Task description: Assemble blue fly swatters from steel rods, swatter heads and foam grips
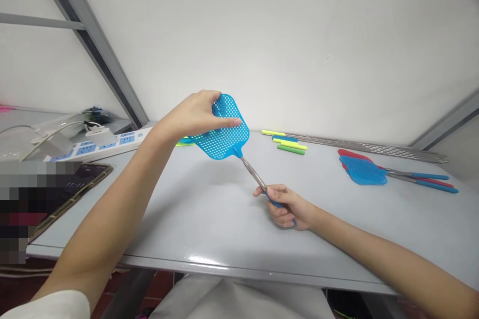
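Note:
A blue fly swatter [221,143] is held up over the table, tilted, with its perforated head at the upper left. My left hand [204,114] grips that head, thumb across its near face; the other fingers are mostly hidden behind it. My right hand [283,207] is wrapped around the swatter's blue handle, close to where the short metal rod begins. Part of a yellow-green piece [186,141] shows on the table behind the swatter head, mostly covered.
Several green, yellow and blue tubes [291,150] lie near long metal rods [359,144] along the wall. Blue and red fly swatters [364,170] are stacked at right. A white power strip [108,147] with plugs and a phone [80,189] are at left on the grey table [209,229].

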Demonstrator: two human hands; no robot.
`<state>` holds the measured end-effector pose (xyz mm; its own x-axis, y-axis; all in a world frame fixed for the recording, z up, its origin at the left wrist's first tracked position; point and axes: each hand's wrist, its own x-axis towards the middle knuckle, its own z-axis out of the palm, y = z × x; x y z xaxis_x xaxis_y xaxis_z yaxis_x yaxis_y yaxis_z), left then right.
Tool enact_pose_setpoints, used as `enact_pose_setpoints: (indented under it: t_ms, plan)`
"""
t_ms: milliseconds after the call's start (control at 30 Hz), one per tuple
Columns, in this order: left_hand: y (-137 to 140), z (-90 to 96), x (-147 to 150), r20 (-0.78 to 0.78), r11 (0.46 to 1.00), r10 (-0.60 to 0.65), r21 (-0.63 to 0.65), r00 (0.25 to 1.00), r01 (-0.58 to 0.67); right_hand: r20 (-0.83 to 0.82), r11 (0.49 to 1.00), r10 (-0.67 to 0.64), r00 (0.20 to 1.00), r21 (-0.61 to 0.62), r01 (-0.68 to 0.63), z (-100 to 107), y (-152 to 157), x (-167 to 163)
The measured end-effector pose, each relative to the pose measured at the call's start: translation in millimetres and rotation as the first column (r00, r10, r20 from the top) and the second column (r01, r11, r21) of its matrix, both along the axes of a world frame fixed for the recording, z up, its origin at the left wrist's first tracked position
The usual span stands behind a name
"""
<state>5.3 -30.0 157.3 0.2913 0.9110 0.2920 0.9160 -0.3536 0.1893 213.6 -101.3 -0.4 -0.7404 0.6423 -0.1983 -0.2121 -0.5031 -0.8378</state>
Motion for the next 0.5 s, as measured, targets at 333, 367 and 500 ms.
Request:
enact_pose_setpoints:
  t_ms: [333, 367, 500]
  plan:
    - [-0.9, 0.7, -2.4, 0.0, 1.0, 0.01, 0.02, 1.0, -0.01, 0.035, 0.998, -0.057, 0.998, 0.008, 0.057, -1.0, -0.4, -1.0]
    - [-0.6, 0.7, -2.6, 0.003, 1.0, 0.008, 0.022, 1.0, -0.008, 0.035, 0.998, -0.061, 0.997, 0.007, 0.061, -1.1, -0.4, -1.2]
    - [2.1, 0.2, -3.6, 0.017, 1.0, 0.016, 0.017, 1.0, -0.016, 0.04, 0.997, -0.072, 0.997, 0.001, 0.072, -1.3, -0.8, -1.7]
